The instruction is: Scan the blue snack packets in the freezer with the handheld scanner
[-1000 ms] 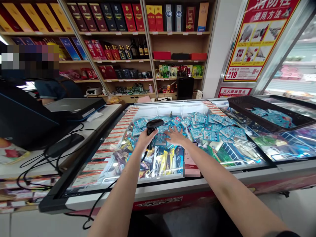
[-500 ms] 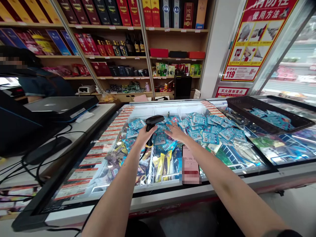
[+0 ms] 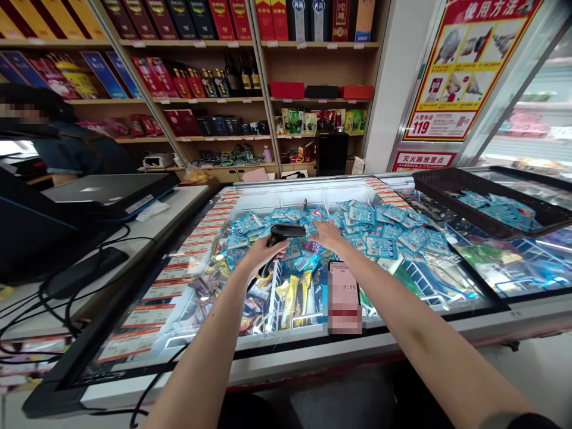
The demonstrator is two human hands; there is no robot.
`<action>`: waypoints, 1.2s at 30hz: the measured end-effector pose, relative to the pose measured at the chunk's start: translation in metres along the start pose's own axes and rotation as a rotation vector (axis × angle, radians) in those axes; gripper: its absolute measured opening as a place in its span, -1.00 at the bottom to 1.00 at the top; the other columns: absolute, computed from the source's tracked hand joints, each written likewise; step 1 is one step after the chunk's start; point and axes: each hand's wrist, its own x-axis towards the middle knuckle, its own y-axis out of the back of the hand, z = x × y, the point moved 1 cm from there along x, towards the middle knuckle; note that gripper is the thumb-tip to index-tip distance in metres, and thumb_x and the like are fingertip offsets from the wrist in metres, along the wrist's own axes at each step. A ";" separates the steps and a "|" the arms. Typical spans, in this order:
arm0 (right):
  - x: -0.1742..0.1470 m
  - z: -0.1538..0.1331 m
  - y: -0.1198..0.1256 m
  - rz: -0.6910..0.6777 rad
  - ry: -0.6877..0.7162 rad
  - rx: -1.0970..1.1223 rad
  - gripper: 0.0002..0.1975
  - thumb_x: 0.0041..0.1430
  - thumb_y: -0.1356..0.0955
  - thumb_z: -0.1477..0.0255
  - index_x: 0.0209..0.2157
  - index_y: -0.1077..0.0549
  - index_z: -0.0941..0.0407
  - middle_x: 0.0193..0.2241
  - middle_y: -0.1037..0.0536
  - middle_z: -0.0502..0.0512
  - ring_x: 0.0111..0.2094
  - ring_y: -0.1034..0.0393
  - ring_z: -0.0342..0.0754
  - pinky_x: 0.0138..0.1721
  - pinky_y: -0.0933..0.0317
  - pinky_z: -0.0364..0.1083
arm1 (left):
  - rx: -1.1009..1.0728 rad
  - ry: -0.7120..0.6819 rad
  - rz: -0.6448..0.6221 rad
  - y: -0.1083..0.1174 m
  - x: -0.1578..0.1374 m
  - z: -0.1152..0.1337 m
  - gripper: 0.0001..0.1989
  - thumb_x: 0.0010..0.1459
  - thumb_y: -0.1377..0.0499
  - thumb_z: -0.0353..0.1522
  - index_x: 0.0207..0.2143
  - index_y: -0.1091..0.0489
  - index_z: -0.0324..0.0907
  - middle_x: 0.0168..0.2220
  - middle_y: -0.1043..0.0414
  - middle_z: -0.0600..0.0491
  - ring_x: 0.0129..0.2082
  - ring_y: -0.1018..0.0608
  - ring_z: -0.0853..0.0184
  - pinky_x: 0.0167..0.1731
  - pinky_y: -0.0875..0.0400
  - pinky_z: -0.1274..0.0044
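Note:
My left hand [image 3: 263, 257] is wrapped round the handle of a black barcode scanner [image 3: 288, 230], whose head points right over a spread of blue packets. Close to the scanner's front, my right hand [image 3: 329, 236] has its fingers bent together at the edge of a blue packet [image 3: 316, 229]; the fingertips are partly hidden. More blue packets [image 3: 382, 247] lie heaped to the right on the glass lid of the chest freezer [image 3: 480, 292]. A phone [image 3: 343, 298] showing running digits rests between my forearms at the front edge.
At the right, a black tray [image 3: 478, 223] holds more blue packets. Cables [image 3: 152, 387] and a counter [image 3: 187, 205] with equipment are on the left. A person [image 3: 84, 143] stands behind that counter. Shelves [image 3: 201, 102] of boxes and bottles line the back.
The scanner and my left hand have come slightly right and down, its head now more level. My right hand has shifted right, its spread fingers now drawn together.

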 end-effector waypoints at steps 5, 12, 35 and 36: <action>0.011 0.009 -0.003 0.068 -0.106 0.108 -0.41 -0.11 -0.50 0.33 -0.01 -0.38 0.22 -0.06 -0.46 0.34 0.08 -0.26 0.22 0.03 -0.14 0.04 | -0.065 -0.008 -0.002 -0.002 0.022 0.000 -0.43 -0.18 -0.31 -0.02 -0.23 -0.39 -0.25 -0.28 -0.54 -0.14 -0.23 -0.58 0.14 -0.21 -0.44 0.40; 0.019 0.031 -0.002 0.193 -0.212 0.425 -0.75 -0.11 -0.46 0.41 -0.35 -0.42 0.17 -0.26 -0.51 0.19 -0.15 -0.44 0.17 -0.18 -0.28 0.01 | -0.052 -0.004 0.028 0.001 0.029 0.003 -0.38 -0.14 -0.30 -0.02 -0.10 -0.36 -0.21 -0.15 -0.52 -0.10 -0.27 -0.60 0.18 -0.27 -0.46 0.45; 0.000 0.083 0.000 0.502 -0.201 1.339 -0.60 -0.06 -0.44 0.18 -0.49 -0.16 0.07 -0.67 -0.27 -0.16 -0.43 -0.55 0.01 -0.39 -0.51 -0.03 | 0.176 -0.155 -0.024 -0.055 0.061 0.028 -0.55 -0.05 -0.22 -0.02 -0.36 -0.39 -0.24 -0.60 -0.39 0.06 -0.64 -0.45 0.36 -0.59 -0.38 0.53; 0.000 0.083 -0.001 0.499 -0.210 1.339 -0.61 -0.06 -0.44 0.18 -0.49 -0.16 0.07 -0.66 -0.28 -0.15 -0.42 -0.55 0.01 -0.39 -0.51 -0.03 | 0.183 -0.156 -0.030 -0.055 0.061 0.029 -0.55 -0.05 -0.22 -0.02 -0.36 -0.40 -0.24 -0.60 -0.39 0.07 -0.64 -0.45 0.36 -0.59 -0.38 0.53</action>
